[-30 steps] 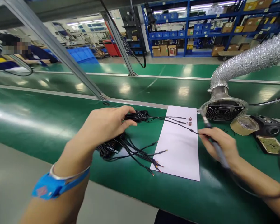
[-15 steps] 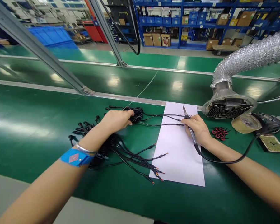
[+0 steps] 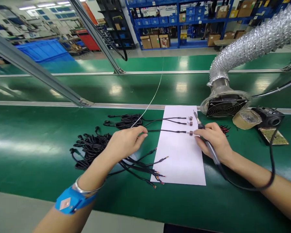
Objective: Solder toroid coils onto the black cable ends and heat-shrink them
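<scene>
My right hand (image 3: 212,140) is closed around a soldering iron (image 3: 200,127), its tip pointing up toward small brown parts (image 3: 190,123) at the ends of three black wires (image 3: 168,120) on a white sheet of paper (image 3: 180,155). My left hand (image 3: 126,142) rests curled on the green belt beside the lowest wire (image 3: 165,131), pinching a thin solder wire (image 3: 149,104) that runs up and away. A bundle of black cables (image 3: 94,147) lies under and left of my left wrist, several of its ends reaching the paper.
A fume extractor fan (image 3: 223,106) with a silver hose (image 3: 252,38) stands right of the paper. Beside it are a tape roll (image 3: 247,118), a black iron stand (image 3: 269,117), a sponge tray (image 3: 273,136) and small red parts (image 3: 224,129). Metal frame bars (image 3: 38,72) cross behind.
My left hand let go of the coiled cable and slid down to the lowest wire. My right hand shifted slightly right with the iron. The view moved left and tilted.
</scene>
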